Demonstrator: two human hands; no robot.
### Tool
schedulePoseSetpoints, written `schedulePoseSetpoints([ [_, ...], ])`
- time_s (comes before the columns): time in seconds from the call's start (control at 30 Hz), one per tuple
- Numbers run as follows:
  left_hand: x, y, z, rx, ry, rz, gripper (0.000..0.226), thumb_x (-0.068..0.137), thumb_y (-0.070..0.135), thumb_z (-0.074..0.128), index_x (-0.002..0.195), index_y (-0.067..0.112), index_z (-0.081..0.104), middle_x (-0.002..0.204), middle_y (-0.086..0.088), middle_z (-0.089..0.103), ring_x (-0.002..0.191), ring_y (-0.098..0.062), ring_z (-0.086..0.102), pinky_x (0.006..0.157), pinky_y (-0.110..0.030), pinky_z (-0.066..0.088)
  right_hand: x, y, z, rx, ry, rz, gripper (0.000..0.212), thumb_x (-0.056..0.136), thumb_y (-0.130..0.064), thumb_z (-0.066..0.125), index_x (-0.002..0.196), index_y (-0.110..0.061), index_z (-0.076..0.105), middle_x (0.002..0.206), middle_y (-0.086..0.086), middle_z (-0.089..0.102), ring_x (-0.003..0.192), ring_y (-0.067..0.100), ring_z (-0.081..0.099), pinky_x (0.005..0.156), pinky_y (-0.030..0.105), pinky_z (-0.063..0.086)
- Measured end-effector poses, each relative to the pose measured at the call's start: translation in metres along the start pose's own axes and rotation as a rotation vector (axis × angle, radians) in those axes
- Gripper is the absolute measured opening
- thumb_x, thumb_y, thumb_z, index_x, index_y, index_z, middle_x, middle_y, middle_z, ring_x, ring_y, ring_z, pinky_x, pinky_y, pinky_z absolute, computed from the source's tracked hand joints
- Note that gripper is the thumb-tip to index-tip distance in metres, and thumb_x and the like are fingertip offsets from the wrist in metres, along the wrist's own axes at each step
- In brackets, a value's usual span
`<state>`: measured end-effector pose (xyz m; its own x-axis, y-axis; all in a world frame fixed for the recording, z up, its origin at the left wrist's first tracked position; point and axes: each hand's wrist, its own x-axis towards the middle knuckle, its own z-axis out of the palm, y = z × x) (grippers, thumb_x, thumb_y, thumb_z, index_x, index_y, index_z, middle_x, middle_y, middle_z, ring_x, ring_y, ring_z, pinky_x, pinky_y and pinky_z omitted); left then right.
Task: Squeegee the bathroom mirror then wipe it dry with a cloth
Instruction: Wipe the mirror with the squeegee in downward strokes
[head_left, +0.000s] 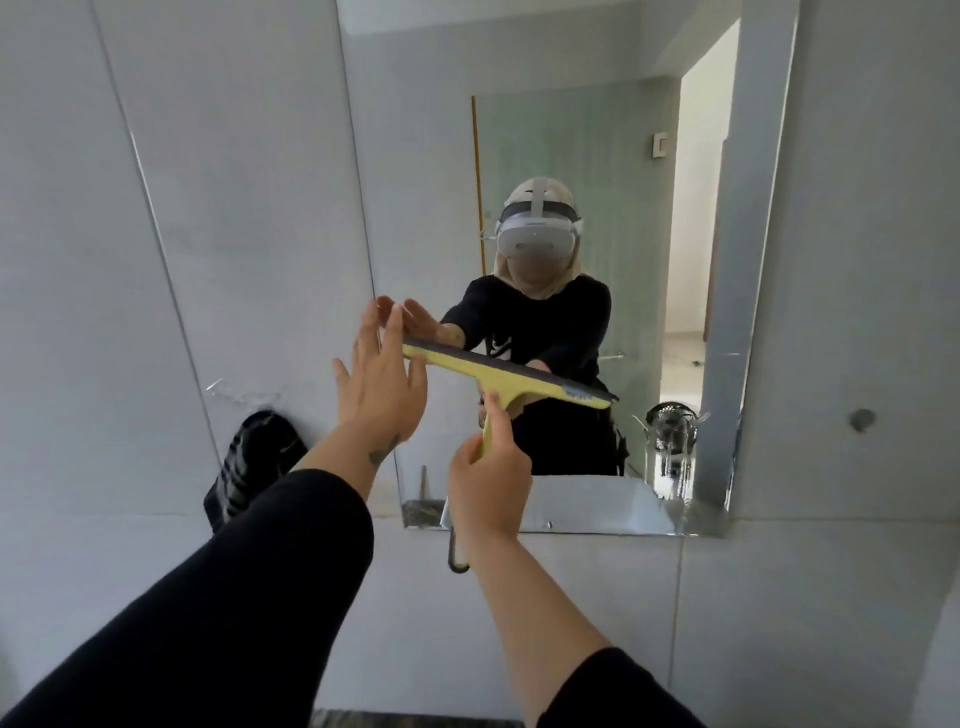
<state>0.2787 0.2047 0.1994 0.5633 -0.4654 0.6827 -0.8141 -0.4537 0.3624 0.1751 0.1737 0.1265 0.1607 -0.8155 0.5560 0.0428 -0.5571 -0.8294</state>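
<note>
A frameless mirror hangs on the pale tiled wall ahead. A yellow squeegee with a dark rubber blade lies against the lower glass, its blade slanting down to the right. My right hand is shut on its yellow handle from below. My left hand is open, fingers spread, at the mirror's left edge beside the blade's left end. A dark striped cloth hangs on the wall to the left of the mirror. Whether the left palm touches the glass I cannot tell.
The mirror reflects a person in black wearing a headset, a glass partition and an open doorway. A chrome fitting shows in the glass at lower right. A small round fixing sits on the wall to the right. Something dark hangs below the mirror behind my right wrist.
</note>
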Motion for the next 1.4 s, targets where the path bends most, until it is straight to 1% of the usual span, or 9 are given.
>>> schedulePoseSetpoints([
  [0.07,-0.002,-0.002,-0.001,-0.022,-0.016,-0.016,0.06,0.098,0.026,0.034,0.15,0.025,0.005,0.159,0.004,-0.008,0.145,-0.021,0.008,0.116,-0.054,0.005,-0.002,0.004,0.006,-0.066,-0.038,-0.009,0.052,0.096,-0.006,0.041,0.143,-0.025,0.039,0.11,0.007,0.068,0.096,0.022,0.065,0.082,0.035,0.054],
  [0.17,-0.005,-0.004,0.001,-0.023,-0.049,-0.057,0.062,0.098,0.026,0.035,0.15,0.026,0.002,0.159,0.004,-0.011,0.145,-0.02,0.008,0.116,-0.053,0.006,-0.001,0.016,0.005,-0.278,-0.136,-0.12,0.055,0.094,-0.008,0.043,0.145,-0.028,0.035,0.092,0.008,0.066,0.084,0.024,0.063,0.067,0.029,0.047],
  [0.37,-0.014,-0.005,0.004,0.03,-0.108,-0.097,0.068,0.097,0.029,0.039,0.15,0.026,-0.004,0.158,0.001,-0.016,0.145,-0.024,0.007,0.115,-0.055,0.007,0.002,0.035,-0.019,-0.703,-0.423,-0.385,0.07,0.089,-0.004,0.048,0.148,-0.029,0.021,0.096,0.011,0.061,0.083,0.03,0.061,0.06,0.032,0.035],
  [0.53,-0.021,0.002,0.015,0.033,-0.159,-0.099,0.073,0.096,0.031,0.043,0.149,0.026,-0.007,0.157,-0.001,-0.019,0.146,-0.025,0.003,0.114,-0.056,0.005,0.025,0.036,-0.055,-0.95,-0.506,-0.581,0.07,0.085,-0.003,0.051,0.144,-0.031,0.028,0.088,0.008,0.058,0.072,0.029,0.059,0.053,0.031,0.033],
  [0.63,-0.026,0.008,0.024,0.041,-0.18,-0.101,0.075,0.095,0.032,0.045,0.149,0.027,-0.007,0.157,-0.001,-0.02,0.145,-0.026,0.004,0.114,-0.056,0.004,0.038,0.041,-0.08,-1.064,-0.507,-0.628,0.065,0.086,-0.004,0.049,0.142,-0.033,0.032,0.078,0.003,0.044,0.06,0.023,0.042,0.048,0.03,0.026],
  [0.83,-0.031,0.024,0.039,0.076,-0.151,-0.08,0.081,0.092,0.031,0.049,0.149,0.022,-0.007,0.156,-0.004,-0.022,0.145,-0.027,0.004,0.113,-0.058,0.005,0.056,0.055,-0.126,-1.147,-0.44,-0.613,0.066,0.086,-0.004,0.045,0.141,-0.039,0.035,0.074,0.0,0.04,0.055,0.022,0.039,0.045,0.027,0.02],
  [1.13,-0.04,0.056,0.06,0.061,-0.13,-0.008,0.08,0.091,0.028,0.048,0.149,0.023,-0.006,0.157,-0.008,-0.019,0.145,-0.031,0.003,0.113,-0.059,0.003,0.063,0.084,-0.177,-1.13,-0.301,-0.44,0.074,0.079,0.0,0.048,0.138,-0.044,0.04,0.069,-0.001,0.054,0.05,0.023,0.04,0.042,0.022,0.013],
  [1.3,-0.04,0.058,0.071,0.066,-0.139,0.0,0.082,0.091,0.029,0.049,0.149,0.025,-0.009,0.156,-0.007,-0.023,0.145,-0.032,0.001,0.114,-0.059,0.002,0.06,0.11,-0.193,-0.975,-0.216,-0.327,0.071,0.083,-0.002,0.05,0.137,-0.046,0.04,0.065,0.002,0.058,0.051,0.024,0.047,0.043,0.028,0.04],
  [1.4,-0.04,0.055,0.076,0.07,-0.125,0.01,0.085,0.09,0.028,0.052,0.149,0.026,-0.01,0.155,-0.006,-0.025,0.145,-0.034,0.003,0.114,-0.059,0.003,0.049,0.126,-0.19,-0.801,-0.166,-0.272,0.056,0.092,-0.007,0.044,0.136,-0.041,0.044,0.063,-0.002,0.053,0.053,0.021,0.048,0.045,0.029,0.04],
])
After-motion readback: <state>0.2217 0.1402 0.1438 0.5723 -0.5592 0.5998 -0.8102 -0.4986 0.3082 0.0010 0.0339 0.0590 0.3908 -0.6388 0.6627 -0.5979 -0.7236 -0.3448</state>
